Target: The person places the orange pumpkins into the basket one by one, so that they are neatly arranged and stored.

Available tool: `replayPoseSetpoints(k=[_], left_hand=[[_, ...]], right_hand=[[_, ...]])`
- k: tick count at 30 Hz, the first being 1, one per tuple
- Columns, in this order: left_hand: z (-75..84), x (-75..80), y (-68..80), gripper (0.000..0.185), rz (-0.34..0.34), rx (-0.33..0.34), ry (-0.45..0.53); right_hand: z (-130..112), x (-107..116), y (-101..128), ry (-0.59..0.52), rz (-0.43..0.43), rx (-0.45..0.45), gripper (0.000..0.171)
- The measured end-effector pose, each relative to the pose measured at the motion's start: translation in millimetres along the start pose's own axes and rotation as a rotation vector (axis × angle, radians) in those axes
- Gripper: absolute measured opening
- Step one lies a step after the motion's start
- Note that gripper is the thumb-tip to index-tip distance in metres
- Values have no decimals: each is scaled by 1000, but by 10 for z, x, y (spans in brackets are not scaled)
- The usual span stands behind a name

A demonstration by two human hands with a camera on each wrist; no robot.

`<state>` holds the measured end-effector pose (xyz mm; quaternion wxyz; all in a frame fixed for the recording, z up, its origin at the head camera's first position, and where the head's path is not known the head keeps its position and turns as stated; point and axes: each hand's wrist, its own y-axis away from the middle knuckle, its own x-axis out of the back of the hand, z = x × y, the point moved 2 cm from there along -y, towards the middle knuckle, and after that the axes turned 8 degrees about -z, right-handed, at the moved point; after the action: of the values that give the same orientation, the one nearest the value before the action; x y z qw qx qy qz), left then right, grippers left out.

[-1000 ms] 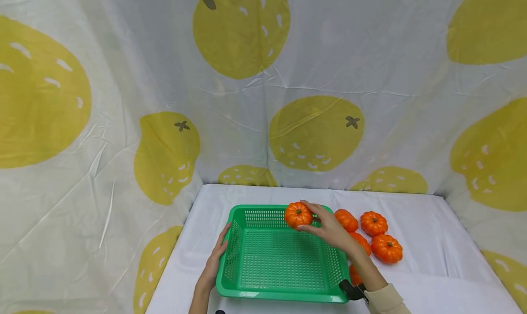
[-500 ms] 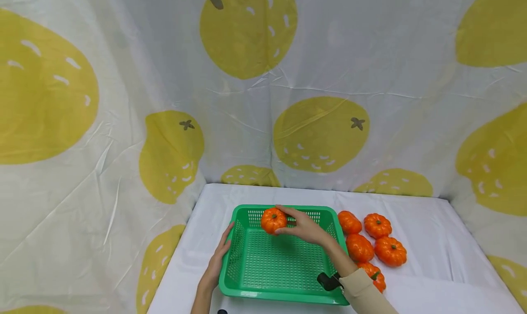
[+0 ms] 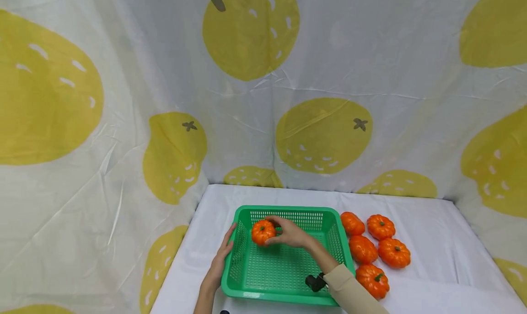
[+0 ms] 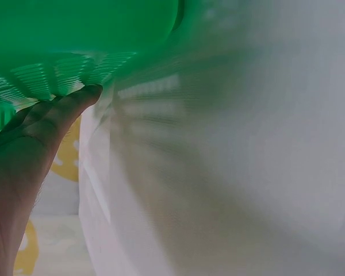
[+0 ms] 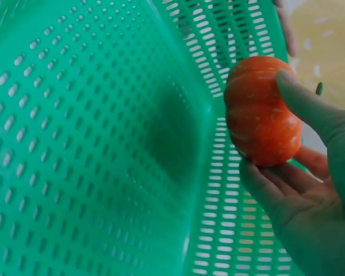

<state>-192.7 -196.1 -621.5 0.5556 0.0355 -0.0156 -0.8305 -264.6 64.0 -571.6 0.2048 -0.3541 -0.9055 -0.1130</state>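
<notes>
A small orange pumpkin [image 3: 262, 233] with a green stem is gripped by my right hand [image 3: 290, 234], inside the back left part of a green plastic basket [image 3: 284, 298]. In the right wrist view the thumb presses one side of the pumpkin [image 5: 261, 112] and the fingers of the right hand [image 5: 310, 201] curl under the other. A dark shadow falls on the basket floor beside it. My left hand [image 3: 216, 266] rests against the basket's left outer wall. In the left wrist view, this hand [image 4: 29, 149] has its fingers fairly straight along the slotted side.
Right of the basket, several orange pumpkins [image 3: 394, 253] lie on a white cloth-covered table [image 3: 428, 241]. One pumpkin [image 3: 372, 280] sits close to the basket's front right corner. A curtain [image 3: 243, 135] printed with yellow fruit hangs behind and at the sides.
My right hand has carried the pumpkin leftward and lower, from the back right of the basket to its back left. The left hand stays at the basket's side.
</notes>
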Motion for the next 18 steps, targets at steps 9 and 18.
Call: replayPoseSetpoints(k=[9,18], left_hand=[[8,8,-17,54,-7,-2,6],[4,0,-7,54,-2,-1,13]], right_hand=[[144,-121,-108,27,-25,-25,72],[249,-201,-121,-62,-31,-47,70]])
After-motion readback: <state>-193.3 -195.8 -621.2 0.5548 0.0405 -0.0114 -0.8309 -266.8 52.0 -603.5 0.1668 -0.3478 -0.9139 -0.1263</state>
